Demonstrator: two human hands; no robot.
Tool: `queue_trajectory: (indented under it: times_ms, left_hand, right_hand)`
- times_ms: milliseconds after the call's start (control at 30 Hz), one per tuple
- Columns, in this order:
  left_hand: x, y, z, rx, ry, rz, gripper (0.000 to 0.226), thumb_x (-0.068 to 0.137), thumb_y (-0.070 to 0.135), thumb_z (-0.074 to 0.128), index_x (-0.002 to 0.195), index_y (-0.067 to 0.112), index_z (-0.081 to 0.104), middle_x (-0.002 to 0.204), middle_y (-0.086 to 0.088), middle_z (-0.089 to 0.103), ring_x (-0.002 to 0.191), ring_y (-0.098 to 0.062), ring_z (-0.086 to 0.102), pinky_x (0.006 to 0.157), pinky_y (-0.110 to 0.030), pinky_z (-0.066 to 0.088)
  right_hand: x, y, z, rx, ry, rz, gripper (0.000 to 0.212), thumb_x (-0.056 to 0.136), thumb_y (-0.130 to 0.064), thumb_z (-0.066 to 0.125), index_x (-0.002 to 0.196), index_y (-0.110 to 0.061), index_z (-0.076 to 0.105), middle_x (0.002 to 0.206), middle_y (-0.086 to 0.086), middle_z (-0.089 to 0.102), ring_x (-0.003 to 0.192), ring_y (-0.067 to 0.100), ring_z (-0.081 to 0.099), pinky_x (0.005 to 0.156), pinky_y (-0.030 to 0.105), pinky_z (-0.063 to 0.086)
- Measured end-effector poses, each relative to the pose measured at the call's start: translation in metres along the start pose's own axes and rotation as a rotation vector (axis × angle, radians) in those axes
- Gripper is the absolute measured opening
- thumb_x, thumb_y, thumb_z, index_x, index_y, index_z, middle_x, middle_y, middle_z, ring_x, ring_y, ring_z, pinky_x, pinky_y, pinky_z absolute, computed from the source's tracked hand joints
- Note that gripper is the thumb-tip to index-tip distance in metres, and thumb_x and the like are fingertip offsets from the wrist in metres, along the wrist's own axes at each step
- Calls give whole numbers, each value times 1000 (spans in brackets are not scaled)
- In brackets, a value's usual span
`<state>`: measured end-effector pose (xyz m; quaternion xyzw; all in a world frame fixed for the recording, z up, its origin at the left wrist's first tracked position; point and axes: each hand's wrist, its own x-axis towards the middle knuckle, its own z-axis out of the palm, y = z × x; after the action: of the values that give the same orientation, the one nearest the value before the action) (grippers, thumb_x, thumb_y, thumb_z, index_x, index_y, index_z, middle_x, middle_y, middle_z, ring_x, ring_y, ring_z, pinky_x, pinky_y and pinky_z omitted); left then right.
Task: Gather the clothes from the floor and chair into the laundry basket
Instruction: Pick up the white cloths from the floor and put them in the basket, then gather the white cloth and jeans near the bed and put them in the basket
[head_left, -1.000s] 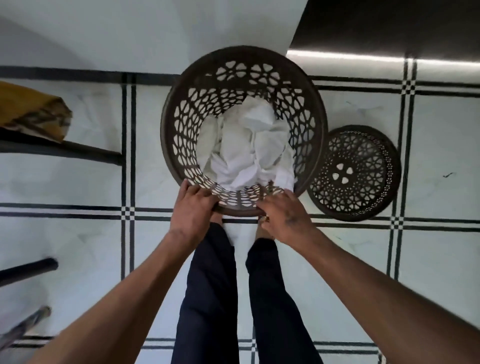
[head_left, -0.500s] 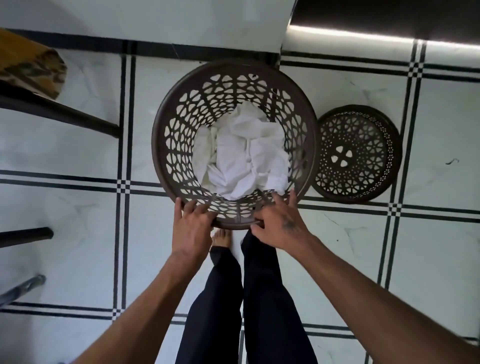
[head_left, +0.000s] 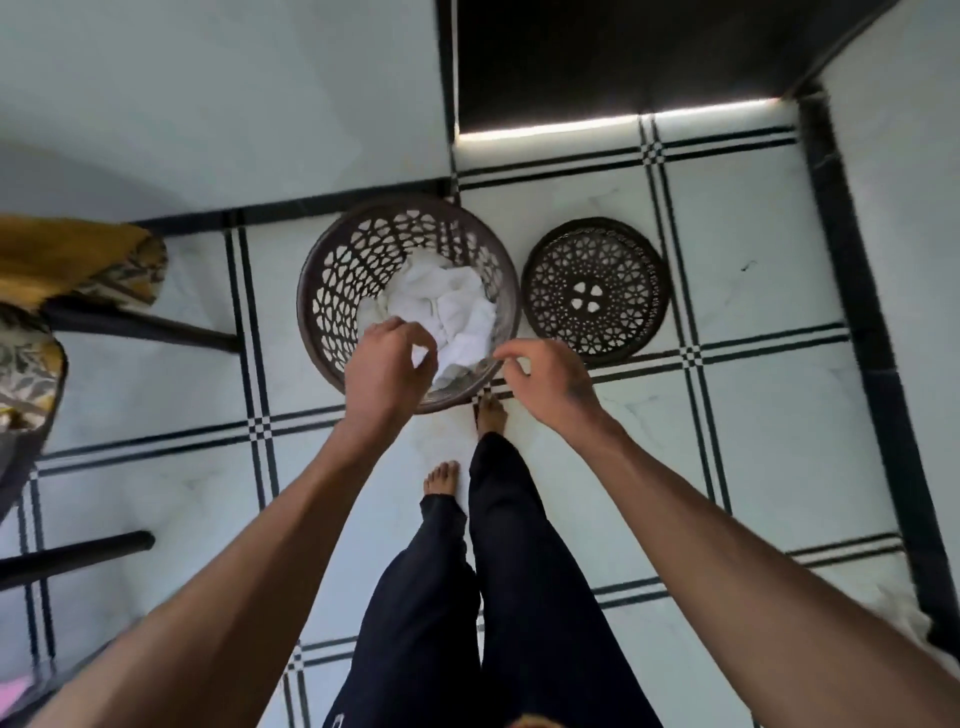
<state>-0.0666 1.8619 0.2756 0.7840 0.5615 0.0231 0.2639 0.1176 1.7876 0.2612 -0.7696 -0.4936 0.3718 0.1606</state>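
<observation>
The dark brown lattice laundry basket (head_left: 332, 291) stands on the tiled floor ahead of my feet, with crumpled white cloth (head_left: 447, 306) inside. My left hand (head_left: 387, 371) hovers over the basket's near rim, fingers loosely curled and holding nothing. To its right, my right hand (head_left: 545, 379) hangs just outside the rim, also empty with fingers apart. A yellow patterned garment (head_left: 78, 260) lies on the chair at the far left.
The basket's round lid (head_left: 595, 291) lies flat on the floor to the right of the basket. Black chair legs (head_left: 140, 327) stick out at left. A dark doorway and a wall stand behind; a black skirting strip runs along the right.
Both hands have let go of the basket's near rim and lifted above it. The view has pulled back and risen, so the basket looks smaller and farther away.
</observation>
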Motion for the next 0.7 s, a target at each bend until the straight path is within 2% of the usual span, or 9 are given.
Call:
queue_trajectory:
  times_ms: [100,200,300,400,500,567,700]
  left_hand:
    - [-18,65,-46,-8,27,162,10,87,16,69,94,18,75,101,-7,73,90,-28,66,68,-38,56]
    - [-39,147,-78,-39,48,384,14,88,17,69,100,18,76,108,-5,75,96,-26,68,76,-37,57]
    - [-63,245,-88,-45,57,600,22,93,25,63,114,21,68,113,-3,73,103,-24,67,83,-41,57]
    - [-106,364,-64,-19,31,892,35,92,30,61,125,19,62,113,-4,71,106,-28,65,88,-43,56]
    - [-164,486,-19,9,14,1172,39,91,32,59,125,14,65,114,-5,71,108,-28,64,92,-38,51]
    - [-202,561,16,19,15,1307,43,91,36,51,125,13,66,117,-6,70,111,-29,63,95,-39,51]
    - [-313,693,85,-48,-99,1503,45,93,37,44,125,12,65,116,-6,71,111,-30,63,85,-39,57]
  right_hand:
    - [-65,-7,-57,-1,193,-4,31,91,-22,55,115,-17,74,111,1,76,104,20,68,91,35,55]
    - [-144,6,-124,-15,422,13,31,90,-19,59,118,-14,73,110,3,75,103,20,67,91,25,48]
    - [-231,45,-186,-64,732,78,32,85,-23,58,108,-12,77,93,8,76,90,29,68,85,32,48]
    - [-331,115,-248,-182,1005,230,35,83,-25,60,109,-6,75,94,12,77,91,34,69,94,32,40]
    - [-437,197,-292,-197,1137,448,50,89,-38,47,121,-7,69,108,14,74,105,36,67,103,38,43]
    - [-499,254,-311,-164,1165,587,58,91,-45,40,129,-8,65,116,15,72,115,39,63,106,46,45]
    - [-632,338,-332,-107,1186,889,68,90,-53,31,142,-14,53,134,13,62,134,37,48,113,48,37]
